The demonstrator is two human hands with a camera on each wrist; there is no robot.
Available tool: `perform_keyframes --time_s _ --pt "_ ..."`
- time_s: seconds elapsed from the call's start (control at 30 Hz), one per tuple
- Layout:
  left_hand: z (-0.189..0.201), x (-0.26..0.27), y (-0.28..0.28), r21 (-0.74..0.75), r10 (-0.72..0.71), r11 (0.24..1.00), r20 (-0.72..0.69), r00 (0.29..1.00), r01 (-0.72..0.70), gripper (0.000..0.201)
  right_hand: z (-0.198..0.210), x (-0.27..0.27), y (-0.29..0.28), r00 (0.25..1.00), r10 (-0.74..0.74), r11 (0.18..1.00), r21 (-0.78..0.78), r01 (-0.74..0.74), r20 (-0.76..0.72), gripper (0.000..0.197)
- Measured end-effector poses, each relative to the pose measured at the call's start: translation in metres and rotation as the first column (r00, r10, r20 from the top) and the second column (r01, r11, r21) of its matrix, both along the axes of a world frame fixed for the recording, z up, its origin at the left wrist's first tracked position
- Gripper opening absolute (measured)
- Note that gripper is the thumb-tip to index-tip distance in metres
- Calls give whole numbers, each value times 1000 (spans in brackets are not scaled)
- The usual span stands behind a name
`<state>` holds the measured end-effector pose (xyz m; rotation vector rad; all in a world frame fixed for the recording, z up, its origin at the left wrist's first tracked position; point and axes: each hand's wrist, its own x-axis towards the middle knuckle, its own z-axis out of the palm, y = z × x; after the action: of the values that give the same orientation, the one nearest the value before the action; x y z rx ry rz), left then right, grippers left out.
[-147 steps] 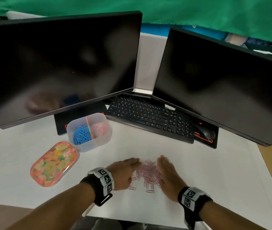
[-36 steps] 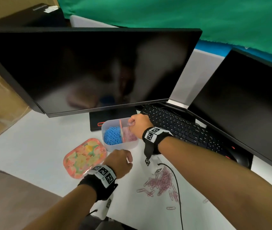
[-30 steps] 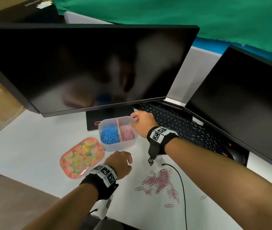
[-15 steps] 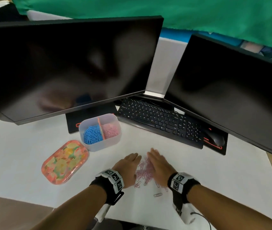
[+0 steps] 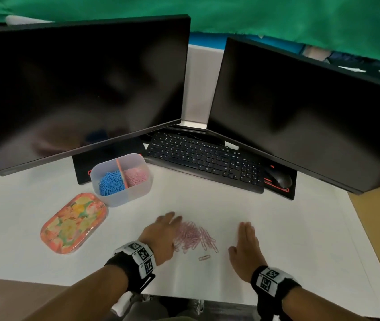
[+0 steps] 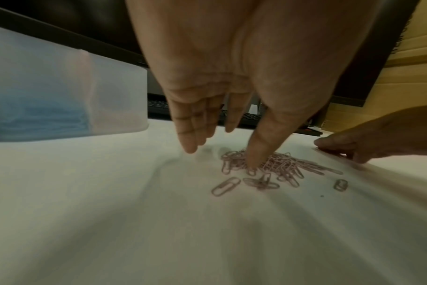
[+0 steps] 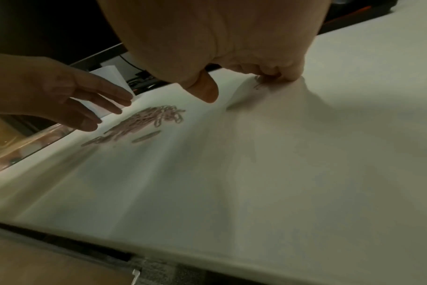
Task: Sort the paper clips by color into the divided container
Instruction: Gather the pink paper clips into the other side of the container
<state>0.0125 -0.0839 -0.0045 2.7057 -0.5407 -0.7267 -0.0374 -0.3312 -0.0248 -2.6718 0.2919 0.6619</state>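
Note:
A translucent divided container [image 5: 124, 198] stands at the back left, with blue clips [image 5: 111, 183] in its left half and pink clips [image 5: 136, 174] in its right half. A pile of pink paper clips [image 5: 194, 236] lies on the white table, and one stray clip [image 5: 204, 257] lies just in front of it. My left hand [image 5: 161, 230] lies flat against the pile's left side, and its thumb [image 6: 256, 152] touches the clips [image 6: 283, 165]. My right hand [image 5: 245, 244] rests flat on the table to the right, apart from the pile. Neither hand holds anything.
A floral oval lid [image 5: 74, 222] lies left of the container. Behind are a black keyboard [image 5: 204, 158], a mouse [image 5: 279, 178] and two dark monitors [image 5: 80, 84] that overhang the table. The table's front edge runs just behind my wrists.
One second ago my right hand was at the container's pink half. It came back to the pile beside the left hand, and has now slid to the right, away from the pile.

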Motion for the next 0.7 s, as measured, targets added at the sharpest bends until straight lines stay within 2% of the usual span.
perform_keyframes --time_s 0.07,0.17,0.3,0.37,0.47,0.57,0.63,0.7 --pt "1 -2 3 66 106 992 -16 994 -104 72 -2 -4 10 1000 6 999 47 -5 -16 75" --pt "-2 -3 2 94 201 977 -131 971 -189 61 -4 0 32 997 73 983 168 -70 -9 77" --pt "-6 1 -10 -26 165 985 -139 977 -170 46 -3 8 56 972 233 929 300 -217 -18 80" --pt "-7 2 -16 -76 125 988 -127 984 -135 45 0 12 56 973 230 909 353 -220 14 82" --pt "-7 6 -15 -74 123 989 -108 987 -131 59 7 12 32 984 145 944 284 -167 99 80" --pt "-8 9 -4 3 117 993 -143 983 -118 98 9 4 6 987 148 976 155 -155 60 82" --pt "-8 7 -4 56 74 996 -162 984 -66 115 8 1 6 992 130 974 183 -129 10 87" --pt "-12 4 -10 67 49 997 -138 989 -40 116 5 6 16 993 118 971 208 -117 7 88"
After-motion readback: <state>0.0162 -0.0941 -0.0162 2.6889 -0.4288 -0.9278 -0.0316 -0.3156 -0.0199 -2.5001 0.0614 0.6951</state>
